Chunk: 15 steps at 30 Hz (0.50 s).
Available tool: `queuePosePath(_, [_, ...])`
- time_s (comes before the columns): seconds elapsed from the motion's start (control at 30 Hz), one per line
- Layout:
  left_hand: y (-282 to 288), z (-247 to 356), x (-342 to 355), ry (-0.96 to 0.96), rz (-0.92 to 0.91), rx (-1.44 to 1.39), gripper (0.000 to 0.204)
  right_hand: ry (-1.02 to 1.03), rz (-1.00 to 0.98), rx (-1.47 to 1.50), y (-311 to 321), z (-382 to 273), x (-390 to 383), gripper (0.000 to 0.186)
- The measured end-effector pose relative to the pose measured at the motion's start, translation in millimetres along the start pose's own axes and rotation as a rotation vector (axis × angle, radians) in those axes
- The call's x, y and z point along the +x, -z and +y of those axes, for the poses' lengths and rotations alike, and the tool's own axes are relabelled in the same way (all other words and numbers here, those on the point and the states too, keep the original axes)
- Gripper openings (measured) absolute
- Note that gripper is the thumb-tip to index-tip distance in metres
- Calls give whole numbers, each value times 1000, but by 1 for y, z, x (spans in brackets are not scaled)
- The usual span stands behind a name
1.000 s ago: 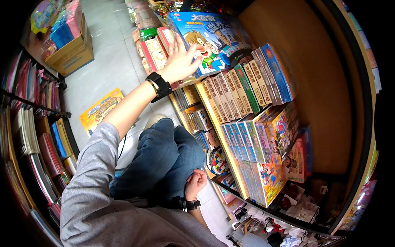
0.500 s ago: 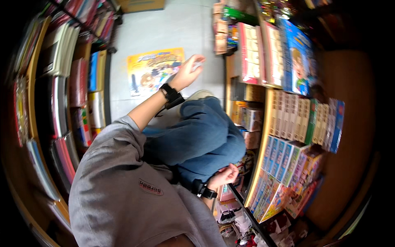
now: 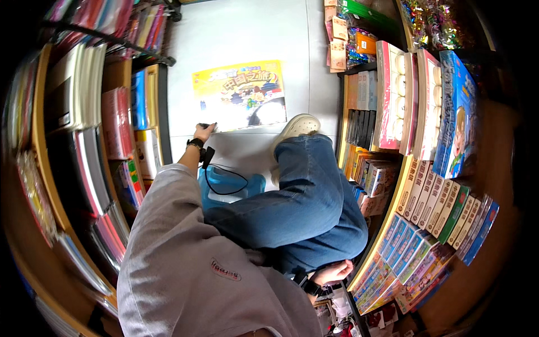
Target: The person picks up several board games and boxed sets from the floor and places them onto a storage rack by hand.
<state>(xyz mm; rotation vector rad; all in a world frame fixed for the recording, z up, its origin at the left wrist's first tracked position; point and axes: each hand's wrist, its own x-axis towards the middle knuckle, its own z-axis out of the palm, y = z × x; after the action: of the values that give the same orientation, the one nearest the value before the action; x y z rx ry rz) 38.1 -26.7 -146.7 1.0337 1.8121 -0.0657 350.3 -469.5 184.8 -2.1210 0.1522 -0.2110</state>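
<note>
Leftward and down has gone the left hand (image 3: 206, 130): one second ago we saw it spread against the blue cartoon board-game box (image 3: 456, 118), and now it is at the near left corner of the yellow board-game box (image 3: 241, 92). Our viewpoint has also swung round, so shifts in the surroundings partly reflect that turn.

Progress, as we judge it from the present positions: the blue box stands on the right-hand shelf (image 3: 386, 216) with no hand on it, slim beige boxes (image 3: 429, 194) ranged at its 6 to 7 o'clock. The yellow box has not been lifted; it lies flat, printed side up, on the grey floor (image 3: 241, 28), part of its face lost in glare.

Relative to the left grip, we place the middle of the yellow box between 1 and 2 o'clock, its corner right at the fingers; we cannot tell whether they pinch that edge or merely touch it. A cream clog (image 3: 297, 128) lies at 3 o'clock. The right hand (image 3: 334, 272), at about 4 o'clock, is loosely curled beside the bent knee (image 3: 351, 241), with nothing visible in it.
</note>
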Motion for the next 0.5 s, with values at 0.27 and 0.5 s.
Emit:
queuePosePath(0.27, [-8, 2, 60, 182, 133, 183, 97, -83, -25, -12, -19, -21, 6, 7])
queuePosePath(0.5, [19, 44, -19, 213, -48, -27, 110, 4, -103, 65, -58, -49, 1, 10])
